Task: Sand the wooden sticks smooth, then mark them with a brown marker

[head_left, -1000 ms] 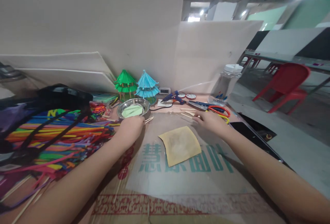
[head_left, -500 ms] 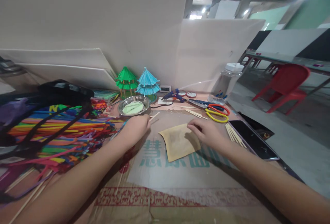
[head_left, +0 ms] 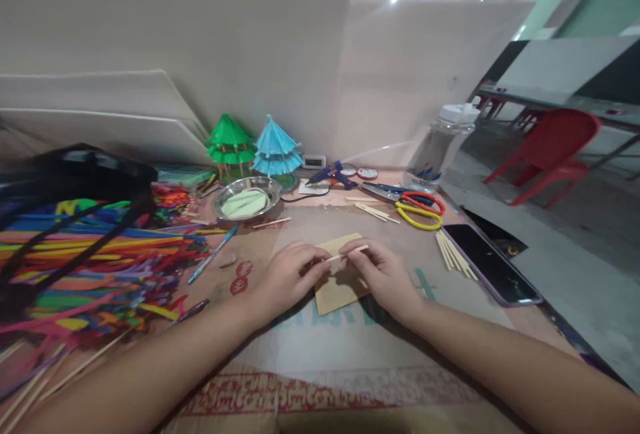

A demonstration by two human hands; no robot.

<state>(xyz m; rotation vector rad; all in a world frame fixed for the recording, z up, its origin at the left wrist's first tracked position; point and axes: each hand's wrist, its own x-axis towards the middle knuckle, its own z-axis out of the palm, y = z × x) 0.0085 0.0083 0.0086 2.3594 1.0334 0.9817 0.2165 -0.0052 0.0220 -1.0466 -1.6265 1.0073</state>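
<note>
Evidently the work is only partway along, one piece in hand and others lying loose. My left hand [head_left: 287,277] and right hand [head_left: 387,277] both pinch one thin wooden stick [head_left: 334,259], the grip closed at thumb and fingers to about its thickness. It sits between my hands, over a tan sheet [head_left: 335,294] on the table [head_left: 336,199]; whether it touches the sheet I cannot tell. It looks joined to nothing so far. A row of sticks [head_left: 453,255] lies beside the phone [head_left: 493,264], more loose sticks [head_left: 377,213] near the scissors [head_left: 417,221], and a single stick [head_left: 271,223] by the metal bowl [head_left: 273,195]; which of these are done, I can't say. Behind, the green model [head_left: 230,147] and blue model [head_left: 277,151] stand upright, seemingly complete, the glue gun [head_left: 327,173] idle nearby.
</note>
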